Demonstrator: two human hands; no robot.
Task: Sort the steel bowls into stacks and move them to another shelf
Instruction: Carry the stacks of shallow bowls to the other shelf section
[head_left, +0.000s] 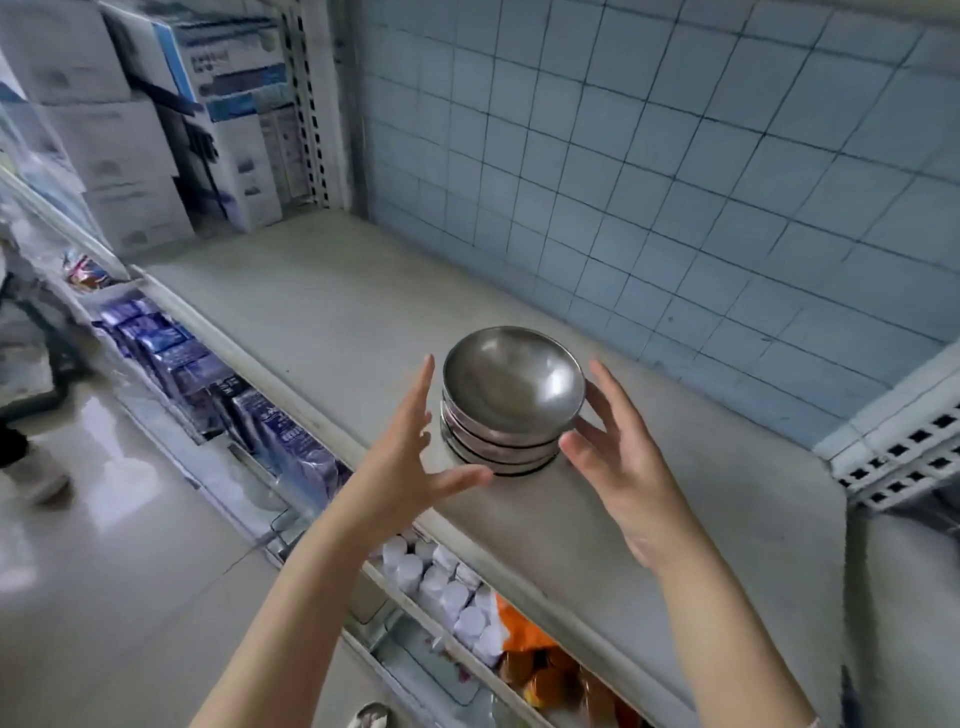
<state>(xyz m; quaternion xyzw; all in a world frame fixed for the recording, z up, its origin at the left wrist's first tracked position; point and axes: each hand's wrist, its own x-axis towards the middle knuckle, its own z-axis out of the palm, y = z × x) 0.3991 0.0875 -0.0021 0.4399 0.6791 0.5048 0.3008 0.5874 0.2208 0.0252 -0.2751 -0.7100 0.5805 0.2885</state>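
Note:
A stack of steel bowls (511, 400) stands upright on the pale shelf (311, 306), near its front edge. My left hand (410, 462) is just left of the stack with fingers spread, the thumb close to the stack's base. My right hand (618, 457) is just right of it, also spread, with fingertips at or very near the bowl rims. Neither hand grips the bowls.
White and blue cardboard boxes (208, 119) fill the shelf's far left end. A blue tiled wall (675, 156) backs the shelf. A lower shelf holds purple packets (208, 379), white bottles (441, 587) and orange items. A perforated white bracket (904, 457) is at right. Another person's foot (31, 478) is on the floor at left.

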